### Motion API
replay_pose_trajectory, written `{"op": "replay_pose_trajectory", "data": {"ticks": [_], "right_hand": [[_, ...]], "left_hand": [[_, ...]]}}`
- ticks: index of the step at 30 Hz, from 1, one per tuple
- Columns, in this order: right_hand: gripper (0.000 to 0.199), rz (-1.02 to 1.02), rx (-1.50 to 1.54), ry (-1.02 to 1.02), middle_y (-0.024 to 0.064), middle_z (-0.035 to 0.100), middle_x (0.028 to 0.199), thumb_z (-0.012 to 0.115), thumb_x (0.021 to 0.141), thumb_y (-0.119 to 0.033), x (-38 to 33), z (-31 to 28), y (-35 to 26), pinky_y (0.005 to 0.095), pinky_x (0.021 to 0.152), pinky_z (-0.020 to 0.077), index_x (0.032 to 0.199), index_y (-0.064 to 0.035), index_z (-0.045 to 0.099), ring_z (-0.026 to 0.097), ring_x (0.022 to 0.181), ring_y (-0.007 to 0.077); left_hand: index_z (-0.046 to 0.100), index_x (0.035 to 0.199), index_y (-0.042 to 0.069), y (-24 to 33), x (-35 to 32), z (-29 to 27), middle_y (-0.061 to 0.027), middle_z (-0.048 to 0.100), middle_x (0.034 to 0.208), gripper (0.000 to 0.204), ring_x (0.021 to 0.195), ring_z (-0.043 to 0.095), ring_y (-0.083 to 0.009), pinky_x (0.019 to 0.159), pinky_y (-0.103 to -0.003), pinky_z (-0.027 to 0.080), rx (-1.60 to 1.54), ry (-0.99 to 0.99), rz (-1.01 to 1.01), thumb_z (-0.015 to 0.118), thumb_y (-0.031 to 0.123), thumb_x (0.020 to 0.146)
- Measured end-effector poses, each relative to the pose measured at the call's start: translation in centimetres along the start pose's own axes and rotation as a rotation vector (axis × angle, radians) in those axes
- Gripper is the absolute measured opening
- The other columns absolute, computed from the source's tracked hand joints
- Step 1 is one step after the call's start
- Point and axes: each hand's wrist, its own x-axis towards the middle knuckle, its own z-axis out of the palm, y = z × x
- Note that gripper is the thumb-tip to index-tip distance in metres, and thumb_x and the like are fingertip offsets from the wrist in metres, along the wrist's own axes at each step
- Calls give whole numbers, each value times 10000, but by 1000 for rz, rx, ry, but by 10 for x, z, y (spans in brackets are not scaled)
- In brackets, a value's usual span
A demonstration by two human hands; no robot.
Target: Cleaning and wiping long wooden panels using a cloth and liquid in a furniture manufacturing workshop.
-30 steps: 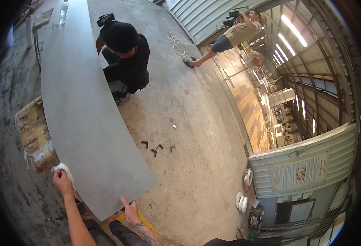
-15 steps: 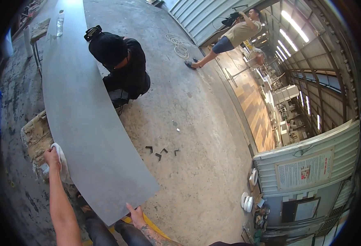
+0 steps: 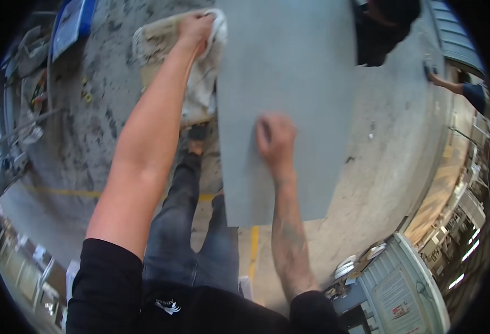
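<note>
A long, smooth grey panel (image 3: 289,72) stretches away in front of me, its near end by my legs. At its left edge my left hand (image 3: 196,30) is closed on a white cloth (image 3: 203,83), part of which lies along the edge while the rest hangs beside it. My right hand (image 3: 277,136) is over the near half of the panel with its fingers curled in. It is slightly blurred; whether it touches the surface, and what the fingers hold, if anything, cannot be seen.
A worn, padded support (image 3: 158,47) stands under the panel's left side. Across the panel at the far right is a co-worker in black (image 3: 387,28); another person's leg (image 3: 448,83) shows beyond. A blue-edged bin (image 3: 73,25) stands far left. Yellow lines (image 3: 254,250) mark the floor.
My view has swung down and closer to the panel. My right hand has left the panel's near end and moved up over its surface. The left hand still grips the cloth at the left edge.
</note>
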Motion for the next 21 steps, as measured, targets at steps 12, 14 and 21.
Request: {"op": "replay_pose_trajectory", "data": {"ticks": [12, 14, 21], "right_hand": [[93, 193, -364, 123, -38, 587, 797, 692, 846, -191, 58, 56, -4, 366, 739, 373, 922, -204, 640, 582, 777, 183], [95, 189, -339, 117, -38, 588, 802, 689, 845, -196, 66, 65, -12, 367, 740, 374, 926, -204, 639, 582, 777, 184], [115, 192, -383, 80, -24, 599, 829, 671, 838, -216, 59, 57, -2, 381, 764, 390, 944, -191, 633, 601, 807, 211]], "left_hand": [[742, 865, -16, -29, -158, -42, -63, 721, 778, 168, 695, 612, -112, 648, -314, 498, 182, -5, -212, 683, 138, 831], [743, 886, -14, -26, -96, -44, -67, 709, 763, 155, 687, 620, -123, 617, -322, 495, 26, 45, -139, 635, 65, 809], [729, 865, -5, -11, -141, -35, -131, 714, 756, 162, 687, 677, -202, 640, -365, 524, 358, 2, -62, 651, 124, 804]]}}
